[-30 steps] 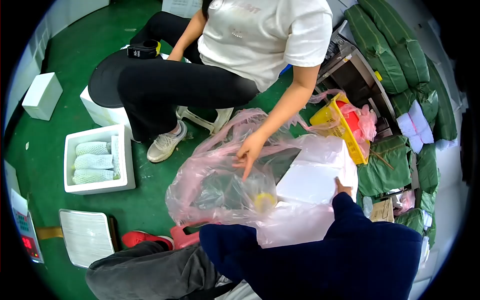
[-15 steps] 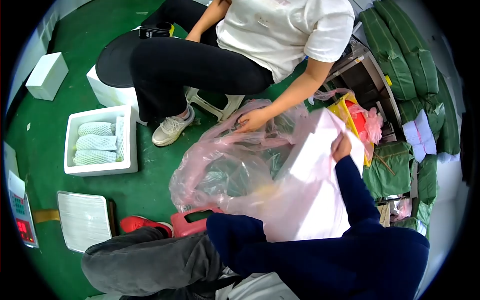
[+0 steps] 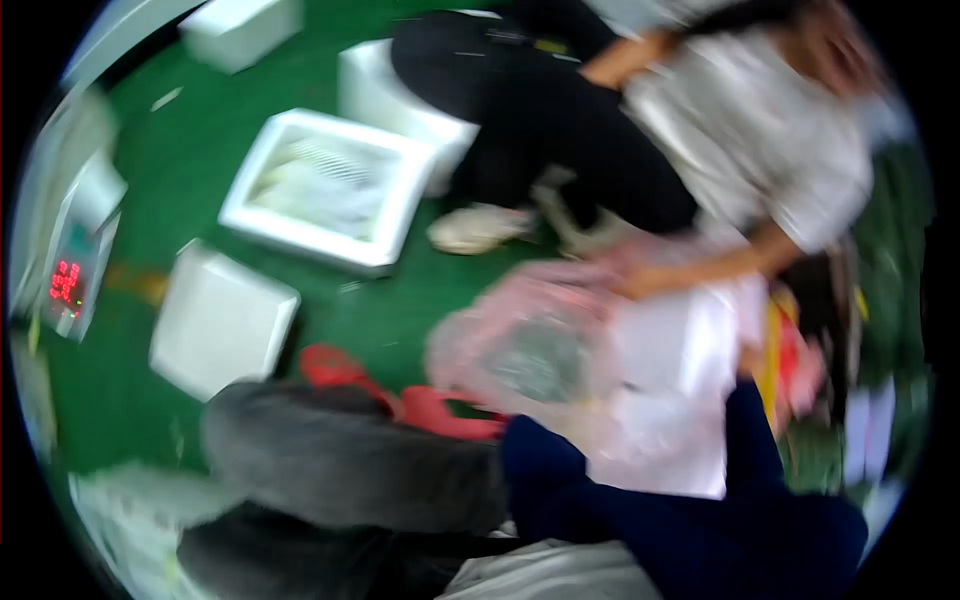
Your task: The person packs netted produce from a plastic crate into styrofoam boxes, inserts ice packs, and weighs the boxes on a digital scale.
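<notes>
Most of my right hand [image 3: 748, 360] is hidden at the right edge of the white foam box [image 3: 665, 345]; what shows is blurred, so its grip is unclear. The box lies in a pink translucent plastic bag [image 3: 470, 335], whose loose part spreads to the left. My left hand is out of sight; only its dark blue sleeve shows, bent beside the bag's lower edge. Across from me, a co-worker's hand [image 3: 640, 282] is at the bag's upper edge, next to the box.
An open foam box [image 3: 400, 200] with net-wrapped items stands on the green floor at the left. Nearby are a scale platform [image 3: 222, 322], its red-lit display [image 3: 67, 285], a red stool [image 3: 440, 412] and another foam box [image 3: 240, 30]. A yellow basket [image 3: 772, 350] is at the right.
The view has swung left and is blurred, so things sit further right. The box has been tilted up and now lies lower in the bag. The co-worker's hand has moved to the bag's upper edge by the box.
</notes>
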`<state>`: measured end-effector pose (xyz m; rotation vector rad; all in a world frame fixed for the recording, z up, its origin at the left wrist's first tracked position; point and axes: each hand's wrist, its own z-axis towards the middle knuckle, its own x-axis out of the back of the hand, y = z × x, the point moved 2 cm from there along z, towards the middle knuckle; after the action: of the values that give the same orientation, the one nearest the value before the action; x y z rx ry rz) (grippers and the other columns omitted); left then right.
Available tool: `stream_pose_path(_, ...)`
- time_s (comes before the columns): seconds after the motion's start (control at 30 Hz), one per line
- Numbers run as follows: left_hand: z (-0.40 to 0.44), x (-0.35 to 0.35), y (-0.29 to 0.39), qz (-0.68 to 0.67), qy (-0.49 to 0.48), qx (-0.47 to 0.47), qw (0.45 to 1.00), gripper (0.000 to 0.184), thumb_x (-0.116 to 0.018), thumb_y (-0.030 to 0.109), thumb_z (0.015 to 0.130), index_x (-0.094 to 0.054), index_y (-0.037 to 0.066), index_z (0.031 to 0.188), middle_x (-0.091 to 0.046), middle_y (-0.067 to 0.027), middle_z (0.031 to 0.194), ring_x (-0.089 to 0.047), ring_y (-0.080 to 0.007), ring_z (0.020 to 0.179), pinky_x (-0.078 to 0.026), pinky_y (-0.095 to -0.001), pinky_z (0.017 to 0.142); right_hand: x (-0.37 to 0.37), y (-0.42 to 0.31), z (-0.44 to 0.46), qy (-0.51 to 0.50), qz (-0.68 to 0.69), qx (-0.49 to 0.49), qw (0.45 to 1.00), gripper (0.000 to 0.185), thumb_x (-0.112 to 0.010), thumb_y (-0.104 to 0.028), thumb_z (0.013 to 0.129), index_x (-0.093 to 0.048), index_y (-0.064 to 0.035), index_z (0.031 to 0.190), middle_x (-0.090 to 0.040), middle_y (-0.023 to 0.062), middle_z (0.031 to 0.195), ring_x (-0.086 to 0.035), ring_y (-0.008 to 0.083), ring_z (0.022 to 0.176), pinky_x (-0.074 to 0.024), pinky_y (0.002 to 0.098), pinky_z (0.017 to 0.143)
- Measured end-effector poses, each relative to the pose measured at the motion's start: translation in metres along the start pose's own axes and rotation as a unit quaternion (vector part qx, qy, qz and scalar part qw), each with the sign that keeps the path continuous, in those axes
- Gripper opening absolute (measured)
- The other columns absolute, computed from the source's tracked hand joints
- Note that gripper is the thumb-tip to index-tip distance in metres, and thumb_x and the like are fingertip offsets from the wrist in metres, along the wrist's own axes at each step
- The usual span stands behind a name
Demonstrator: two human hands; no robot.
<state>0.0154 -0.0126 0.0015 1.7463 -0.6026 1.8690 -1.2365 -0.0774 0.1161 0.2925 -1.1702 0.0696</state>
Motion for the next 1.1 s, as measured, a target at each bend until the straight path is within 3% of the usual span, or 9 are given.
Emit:
stream_pose_path(0.17,-0.083,0.115,0.082,0.007,0.174,0.026,0.984,0.056,-0.053,0.033,0.102,-0.044,-0.003,0.144,-0.049,-0.0239,0.142,-0.047,-0.0391,0.130,-0.037,-0.0442,0.108,0.009,-0.090,-0.099,-0.036,-0.060,0.231,0.970,0.067,-0.074,-0.020,0.076,-0.050,-0.0015,0.136,-0.061,0.0212,0.126,-0.054,0.0394,0.121,-0.0452,0.0516,0.100)
stream_pose_path(0.33,-0.213,0.065,0.128,0.001,0.088,0.122,0.989,0.049,-0.044,0.028,0.105,-0.047,-0.006,0.140,-0.052,-0.0270,0.138,-0.048,-0.0436,0.127,-0.036,-0.0458,0.108,0.055,-0.275,-0.283,-0.157,0.268,0.576,0.756,0.029,-0.069,-0.008,0.079,-0.067,-0.0061,0.107,-0.069,0.0162,0.105,-0.065,0.0347,0.098,-0.0514,0.0425,0.086)
stream_pose_path(0.4,-0.272,0.062,0.120,0.228,0.170,-0.049,0.957,0.062,-0.070,0.041,0.090,-0.054,0.008,0.140,-0.062,-0.0300,0.117,-0.064,-0.0409,0.100,-0.053,-0.0503,0.084,0.063,-0.328,-0.337,-0.424,0.366,0.486,0.671,0.014,-0.070,-0.011,0.088,-0.069,-0.0021,0.098,-0.070,0.0077,0.085,-0.068,0.0167,0.075,-0.0533,0.0299,0.071)
stream_pose_path(0.43,-0.298,0.046,0.127,0.038,0.156,0.047,0.986,0.057,-0.063,0.034,0.094,-0.051,0.000,0.139,-0.056,-0.0285,0.129,-0.057,-0.0425,0.113,-0.044,-0.0488,0.097,0.056,-0.347,-0.357,-0.498,0.379,0.462,0.628,0.014,-0.069,-0.013,0.092,-0.069,-0.0009,0.100,-0.069,0.0038,0.085,-0.065,0.0109,0.074,-0.0519,0.0263,0.069)
stream_pose_path(0.5,-0.363,0.014,0.145,-0.141,0.025,0.221,0.965,0.055,-0.062,0.024,0.091,-0.051,-0.006,0.135,-0.053,-0.0254,0.138,-0.050,-0.0455,0.125,-0.036,-0.0514,0.109,0.064,-0.395,-0.387,-0.539,0.391,0.495,0.558,0.014,-0.065,-0.012,0.094,-0.069,-0.0016,0.103,-0.070,0.0046,0.085,-0.065,0.0124,0.072,-0.0530,0.0275,0.071)
stream_pose_path(0.57,-0.394,0.026,0.184,0.050,0.002,-0.016,0.999,0.058,-0.071,0.023,0.077,-0.057,0.002,0.129,-0.053,-0.0238,0.136,-0.045,-0.0442,0.131,-0.031,-0.0594,0.110,0.068,-0.430,-0.402,-0.463,0.351,0.598,0.552,0.019,-0.065,-0.007,0.093,-0.067,0.0010,0.110,-0.070,0.0078,0.100,-0.065,0.0141,0.090,-0.0517,0.0280,0.080)
stream_pose_path(0.63,-0.383,0.044,0.205,0.030,-0.059,0.134,0.989,0.062,-0.071,0.032,0.083,-0.053,0.001,0.134,-0.045,-0.0248,0.144,-0.038,-0.0439,0.137,-0.025,-0.0602,0.113,0.040,-0.459,-0.414,-0.589,0.458,0.495,0.446,0.025,-0.063,-0.008,0.092,-0.067,0.0046,0.114,-0.070,0.0151,0.110,-0.066,0.0230,0.103,-0.0514,0.0339,0.089)
stream_pose_path(0.9,-0.487,0.088,0.172,0.054,-0.062,0.506,0.859,0.086,-0.066,0.049,0.088,-0.035,-0.004,0.148,-0.040,-0.0317,0.147,-0.038,-0.0458,0.136,-0.022,-0.0557,0.113,0.044,-0.496,-0.460,-0.536,0.367,0.608,0.457,0.024,-0.061,-0.011,0.095,-0.067,0.0054,0.112,-0.072,0.0135,0.107,-0.067,0.0220,0.100,-0.0519,0.0348,0.088)
stream_pose_path(1.1,-0.422,0.101,0.160,-0.100,0.072,0.486,0.865,0.106,-0.073,0.062,0.077,-0.035,-0.011,0.145,-0.045,-0.0337,0.142,-0.042,-0.0471,0.132,-0.032,-0.0495,0.111,0.034,-0.494,-0.466,-0.532,0.380,0.607,0.452,0.023,-0.061,-0.012,0.095,-0.068,0.0050,0.110,-0.072,0.0124,0.104,-0.067,0.0211,0.098,-0.0523,0.0342,0.087)
